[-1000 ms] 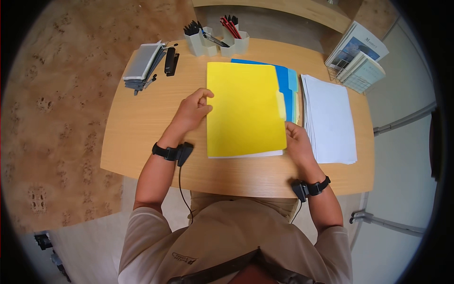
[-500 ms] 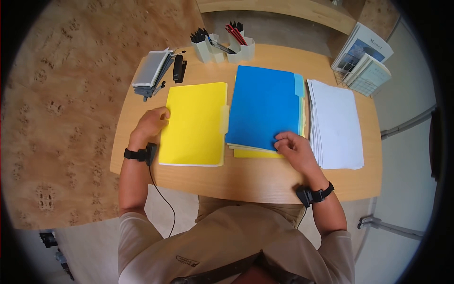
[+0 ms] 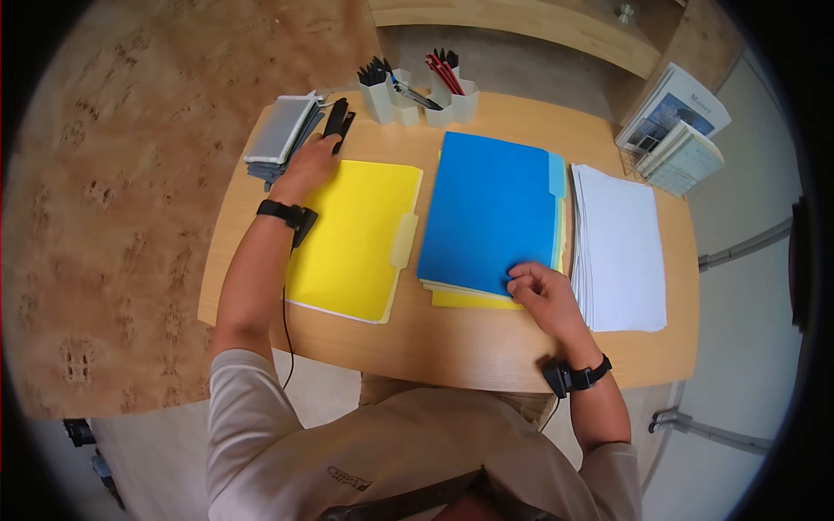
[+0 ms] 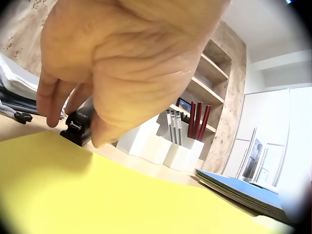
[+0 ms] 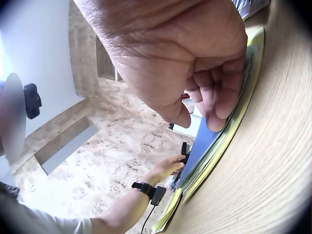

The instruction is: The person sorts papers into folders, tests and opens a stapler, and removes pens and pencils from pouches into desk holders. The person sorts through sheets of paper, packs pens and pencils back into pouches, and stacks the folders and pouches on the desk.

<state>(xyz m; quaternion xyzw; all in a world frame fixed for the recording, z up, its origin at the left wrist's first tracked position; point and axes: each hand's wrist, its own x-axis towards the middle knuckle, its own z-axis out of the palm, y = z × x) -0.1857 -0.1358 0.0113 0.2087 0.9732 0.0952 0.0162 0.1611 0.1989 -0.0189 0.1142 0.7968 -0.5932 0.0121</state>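
Note:
In the head view my left hand (image 3: 310, 165) is at the near end of a black stapler (image 3: 337, 122) at the desk's back left. Its thumb and fingers straddle the stapler (image 4: 77, 126) and grip it in the left wrist view. A yellow folder (image 3: 356, 243) with papers inside lies slightly turned, just below that hand. My right hand (image 3: 549, 293) rests at the near right corner of a blue folder (image 3: 491, 208), fingers loosely curled and holding nothing. Under the blue folder are several more folders, the lowest yellow (image 3: 473, 300).
A stack of white paper (image 3: 618, 247) lies right of the blue folder. Pen holders (image 3: 404, 108) with pens and pencils stand at the back. Grey zip pouches (image 3: 282, 130) are piled at the left, and a wire rack with booklets (image 3: 682, 156) stands at the back right.
The yellow folder went left off the blue pile and turned a little. My left hand let it go and reached up to the stapler. The right hand moved onto the blue folder's corner.

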